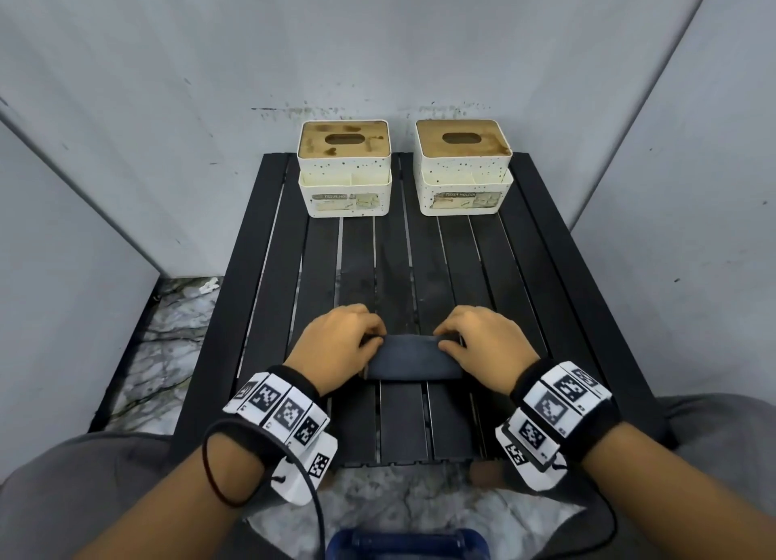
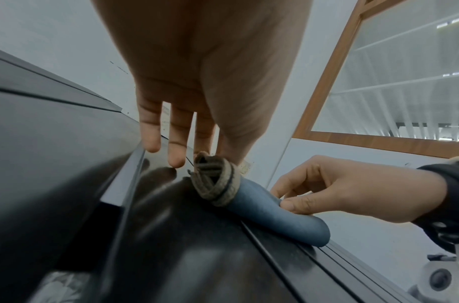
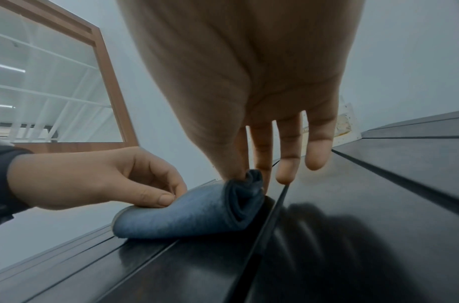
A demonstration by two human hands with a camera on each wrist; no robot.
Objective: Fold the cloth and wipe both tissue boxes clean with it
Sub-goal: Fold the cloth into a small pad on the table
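Observation:
A dark blue-grey cloth lies folded in a narrow band on the near part of the black slatted table. My left hand pinches its left end and my right hand pinches its right end. In the left wrist view the cloth shows a frayed brown hem under my thumb and forefinger. The right wrist view shows the cloth with its layered end held by my thumb. Two cream speckled tissue boxes stand at the table's far edge: the left box has a stained brown lid, the right box a dusty brown lid.
Grey partition walls close in the table at the back and on both sides. Marbled floor shows left of the table. A blue object sits between my knees at the bottom edge. Bare slats lie between the cloth and the boxes.

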